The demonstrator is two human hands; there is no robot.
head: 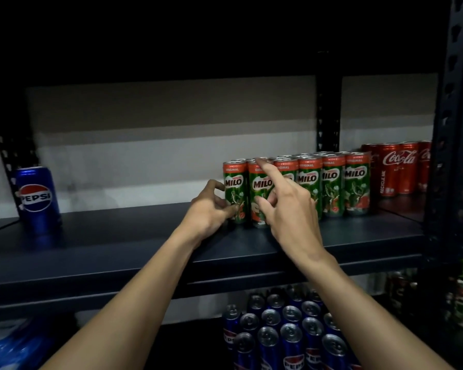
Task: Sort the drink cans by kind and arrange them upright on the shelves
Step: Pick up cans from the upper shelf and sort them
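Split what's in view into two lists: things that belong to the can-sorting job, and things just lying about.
Job:
Milo cans, upright in a block
Coca-Cola cans beside them
lone Pepsi can at far left
Pepsi cans on the lower shelf
left hand and right hand at the Milo cans

Lying about:
blue plastic wrap, bottom left

Two bare, sleeveless forearms (134,287).

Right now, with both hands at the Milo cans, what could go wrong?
1. The left hand touches the leftmost Milo can near its base while the right hand reaches across the next cans; a hard nudge may tip these slim cans, which stand packed together.
2. The front row stands toward the front of the shelf; a can knocked forward might fall onto the Pepsi cans below.
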